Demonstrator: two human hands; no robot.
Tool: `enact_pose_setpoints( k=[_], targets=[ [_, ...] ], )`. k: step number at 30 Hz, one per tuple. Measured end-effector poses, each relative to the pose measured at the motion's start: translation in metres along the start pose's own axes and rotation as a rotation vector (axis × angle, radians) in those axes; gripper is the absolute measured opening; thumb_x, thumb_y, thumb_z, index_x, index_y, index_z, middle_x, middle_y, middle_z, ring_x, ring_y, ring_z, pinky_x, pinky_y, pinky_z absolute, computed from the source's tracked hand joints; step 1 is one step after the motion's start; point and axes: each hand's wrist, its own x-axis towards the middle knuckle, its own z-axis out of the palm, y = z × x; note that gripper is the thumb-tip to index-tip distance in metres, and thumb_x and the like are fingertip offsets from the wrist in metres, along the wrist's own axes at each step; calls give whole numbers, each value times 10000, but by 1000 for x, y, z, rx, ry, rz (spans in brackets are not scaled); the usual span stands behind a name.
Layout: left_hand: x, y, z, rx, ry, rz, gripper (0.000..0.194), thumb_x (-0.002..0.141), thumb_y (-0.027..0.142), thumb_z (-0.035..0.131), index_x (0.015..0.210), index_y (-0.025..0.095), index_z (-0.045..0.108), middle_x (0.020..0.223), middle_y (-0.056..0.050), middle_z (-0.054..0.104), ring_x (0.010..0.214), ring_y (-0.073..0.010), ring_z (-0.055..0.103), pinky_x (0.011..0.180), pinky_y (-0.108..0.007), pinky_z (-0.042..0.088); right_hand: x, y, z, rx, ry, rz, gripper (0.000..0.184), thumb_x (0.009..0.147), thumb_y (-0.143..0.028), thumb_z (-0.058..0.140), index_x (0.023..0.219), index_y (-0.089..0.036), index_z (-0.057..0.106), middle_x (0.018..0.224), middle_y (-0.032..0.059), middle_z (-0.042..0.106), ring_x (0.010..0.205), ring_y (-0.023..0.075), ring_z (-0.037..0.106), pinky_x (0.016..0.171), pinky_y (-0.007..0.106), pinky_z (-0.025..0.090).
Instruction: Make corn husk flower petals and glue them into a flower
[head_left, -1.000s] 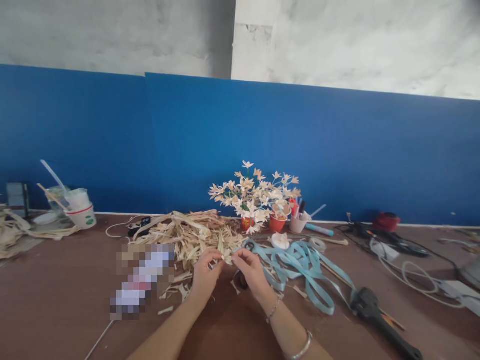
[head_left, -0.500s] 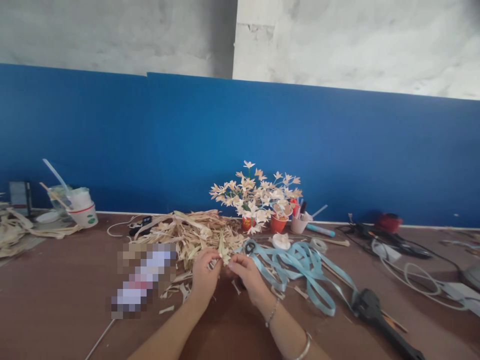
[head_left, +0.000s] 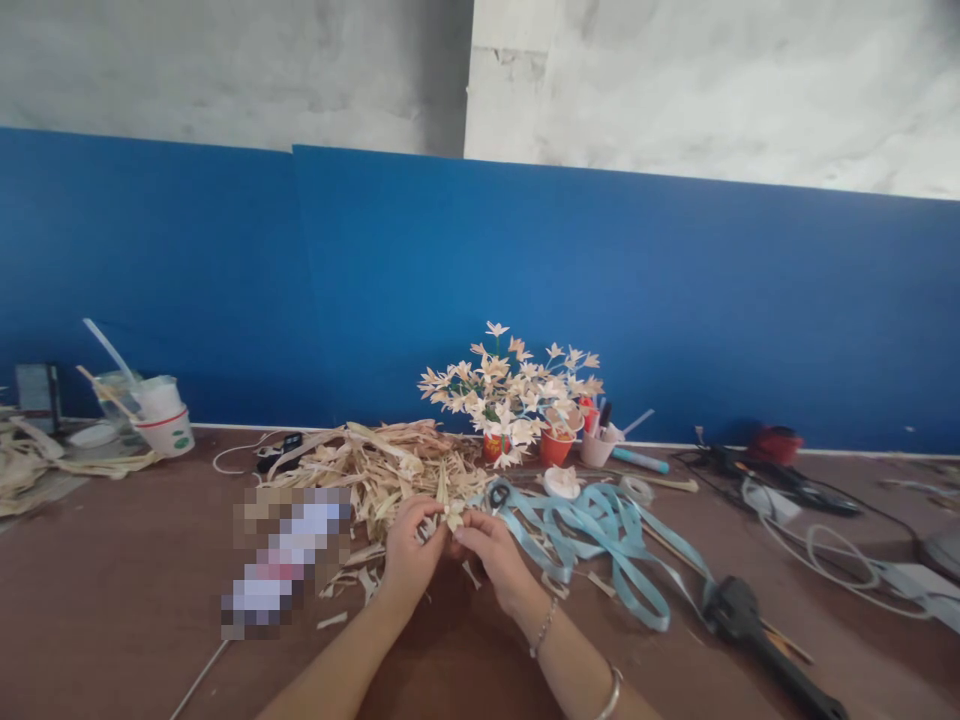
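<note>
two bare hands meet over the bench (head_left: 457,650), with a small pale flower (head_left: 454,517) between their fingertips, just in front of a heap of dry, husk-like strips (head_left: 375,460). the left hand (head_left: 411,548) pinches it from the left, thumb against forefinger. the right hand (head_left: 496,552) has its fingers drawn together at the near right edge; whether they grip it or only touch it is too small to tell.

the flower looks very light, and i'd judge it thin, dry and papery: a little springy, not slippery, and easy to tear or crease at the petal tips. the best hold is probably low on the gathered base, with a soft pinch, leaving the petals free.

its petals seem to fan out unevenly, some towards the right hand. a narrow strip stands above it, pointing up and away from the person; if that belongs to the flower, the long axis runs that way, but it may be part of the heap behind. beyond, a bunch of similar flowers (head_left: 499,385) rises from cups, and blue ribbon (head_left: 600,530) lies loose to the right.
</note>
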Motion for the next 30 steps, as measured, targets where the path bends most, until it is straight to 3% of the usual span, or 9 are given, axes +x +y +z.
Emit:
enact_pose_setpoints(
  k=[10, 24, 30],
  targets=[
    [2, 1, -2, 4, -91, -81, 76, 710, 210, 560, 668, 189, 619, 756, -47, 650, 773, -203, 597, 732, -352, 471, 4, -2, -10, -83, 53, -25, 106, 622, -236, 530, 540, -175, 505, 492, -33, 532, 478, 91, 416, 506, 221, 301],
    [3, 4, -3, -2, -66, -65, 83, 693, 177, 546, 624, 186, 593, 709, -27, 626, 733, -188, 588, 704, -325, 461, 2, -2, -9, -54, -7, -47, 99, 613, -226, 559, 546, -176, 506, 496, -34, 533, 494, 95, 421, 519, 221, 300],
    [5, 4, -3, -38, -76, -108, 62, 670, 191, 547, 625, 182, 589, 705, -27, 615, 717, -185, 578, 690, -316, 457, 1, -3, -9, -53, -11, -91, 158, 676, -293, 584, 590, -177, 520, 528, -28, 539, 525, 109, 451, 555, 232, 328]
  ],
)
